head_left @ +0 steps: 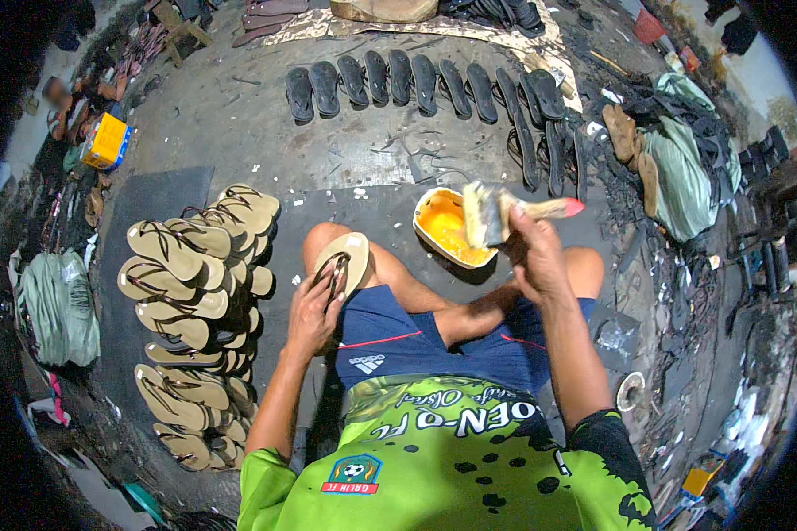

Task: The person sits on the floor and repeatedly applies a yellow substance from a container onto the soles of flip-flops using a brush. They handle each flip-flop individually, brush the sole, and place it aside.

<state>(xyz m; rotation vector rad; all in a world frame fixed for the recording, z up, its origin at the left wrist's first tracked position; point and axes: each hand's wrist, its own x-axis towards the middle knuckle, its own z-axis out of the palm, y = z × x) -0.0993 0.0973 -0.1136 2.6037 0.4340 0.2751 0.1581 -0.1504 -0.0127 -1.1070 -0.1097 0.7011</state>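
My left hand [310, 311] grips a tan flip-flop [357, 255] with dark straps over my left knee, fingers among its straps. My right hand [540, 257] is closed on a wide paintbrush [484, 215], whose wooden handle ends in a red tip. The pale bristles are slightly blurred and hang over the right side of a white tub [454, 257]. Yellow-orange liquid [440, 219] lies inside the tub, which rests on the floor beyond my crossed legs. Whether the bristles touch the liquid, I cannot tell.
Piles of tan flip-flops [181, 332] stand at my left. Black sandals [400, 78] form a curved row ahead, turning down at the right. Sacks lie at left [59, 310] and right [677, 183]. A person [59, 111] sits far left near a yellow box [106, 142].
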